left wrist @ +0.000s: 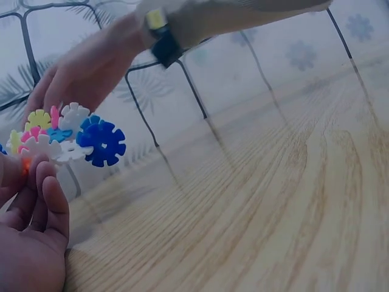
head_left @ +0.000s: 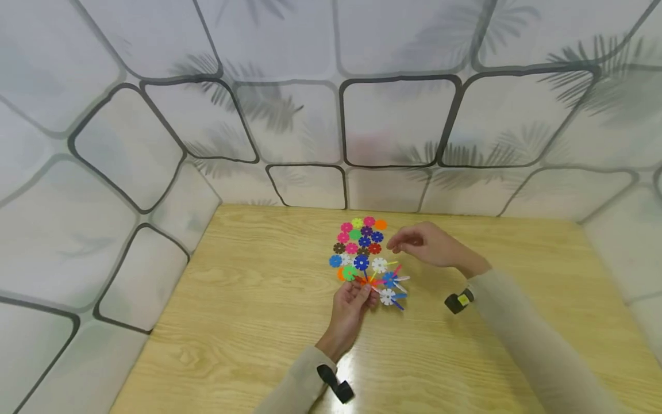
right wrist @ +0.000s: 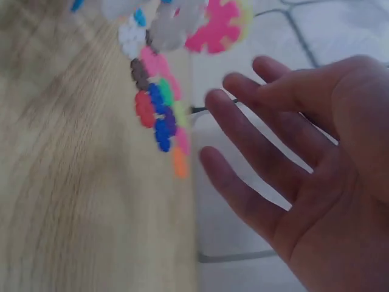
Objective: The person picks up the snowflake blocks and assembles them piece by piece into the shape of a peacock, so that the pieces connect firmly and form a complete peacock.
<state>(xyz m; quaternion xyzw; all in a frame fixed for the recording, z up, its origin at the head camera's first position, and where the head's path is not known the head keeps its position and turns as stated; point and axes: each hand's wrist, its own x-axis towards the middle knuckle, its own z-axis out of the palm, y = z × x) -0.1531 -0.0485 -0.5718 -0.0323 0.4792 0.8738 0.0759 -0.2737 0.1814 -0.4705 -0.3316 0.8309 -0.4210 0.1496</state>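
Observation:
My left hand (head_left: 347,313) pinches an orange part of a cluster of joined plastic snowflake discs (head_left: 389,280), held up off the table. White, blue, pink and yellow discs stick out of the cluster at several angles; in the left wrist view a dark blue disc (left wrist: 104,145) juts from its right side. To the right of and above the cluster hovers my right hand (head_left: 429,244), its fingers loosely bent with nothing between them. The right wrist view shows the right hand's fingers (right wrist: 249,140) spread apart, near the cluster's pink disc (right wrist: 216,27).
Beyond the cluster, loose snowflake discs (head_left: 364,241) in several colours lie flat in rough rows on the wood-grain table (head_left: 248,322). A pale wall covering (head_left: 398,121) with dark outlines rises behind the table and along its left. Each wrist carries a small black strapped device (head_left: 458,301).

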